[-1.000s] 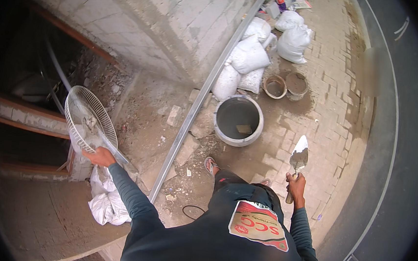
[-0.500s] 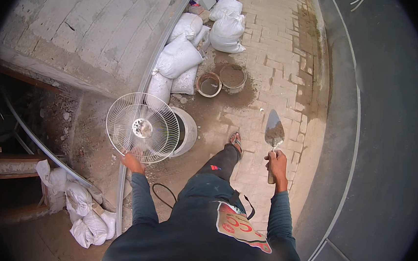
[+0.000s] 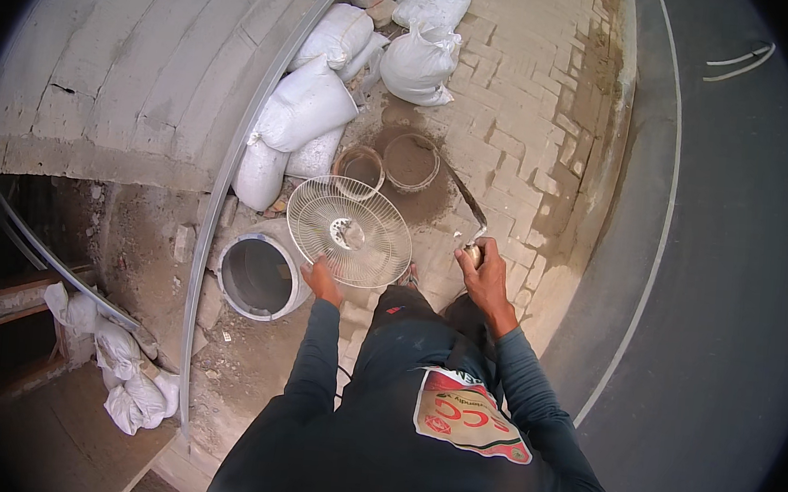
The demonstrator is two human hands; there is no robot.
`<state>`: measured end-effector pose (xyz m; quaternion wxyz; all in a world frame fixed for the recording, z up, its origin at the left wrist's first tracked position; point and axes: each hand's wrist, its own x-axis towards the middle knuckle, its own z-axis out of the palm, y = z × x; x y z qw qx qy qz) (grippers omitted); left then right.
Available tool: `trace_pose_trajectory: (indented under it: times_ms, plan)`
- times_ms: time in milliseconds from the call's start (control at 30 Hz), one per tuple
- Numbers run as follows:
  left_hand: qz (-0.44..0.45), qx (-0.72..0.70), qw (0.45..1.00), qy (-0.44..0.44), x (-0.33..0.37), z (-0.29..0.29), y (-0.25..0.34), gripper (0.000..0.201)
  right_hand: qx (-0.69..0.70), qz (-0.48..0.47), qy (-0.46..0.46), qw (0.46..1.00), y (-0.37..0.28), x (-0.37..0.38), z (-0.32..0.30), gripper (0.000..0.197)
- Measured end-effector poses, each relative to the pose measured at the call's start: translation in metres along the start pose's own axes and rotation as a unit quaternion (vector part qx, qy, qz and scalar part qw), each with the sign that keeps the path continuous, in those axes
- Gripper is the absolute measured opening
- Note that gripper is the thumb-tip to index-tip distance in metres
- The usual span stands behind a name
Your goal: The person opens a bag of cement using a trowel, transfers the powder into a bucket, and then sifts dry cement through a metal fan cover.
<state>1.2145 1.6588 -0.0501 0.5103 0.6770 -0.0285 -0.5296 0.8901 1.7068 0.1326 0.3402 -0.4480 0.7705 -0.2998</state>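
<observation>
- White filled sacks (image 3: 304, 114) lie piled against the block wall (image 3: 130, 68), with more at the top by the paving.
- The left hand (image 3: 321, 280) has its grip closed on the rim of a round wire fan guard (image 3: 349, 231), held above a grey bucket (image 3: 260, 277).
- The right hand (image 3: 482, 273) has its grip wrapped around a trowel (image 3: 466, 208).
- Two round sieves (image 3: 389, 164) sit on the sand beyond.
</observation>
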Motion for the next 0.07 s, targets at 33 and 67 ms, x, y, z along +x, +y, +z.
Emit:
trace_pose_trajectory:
  times_ms: [33, 67]
  plan:
    - [-0.008, -0.011, 1.000, 0.010, -0.004, 0.008, -0.011, 0.057, 0.000, 0.003, -0.020, 1.000, 0.006, 0.023, -0.004, 0.041]
    - [-0.014, -0.024, 0.999, 0.019, -0.010, 0.018, -0.020, 0.059, 0.001, 0.012, -0.072, 0.997, 0.026, 0.054, -0.006, 0.059]
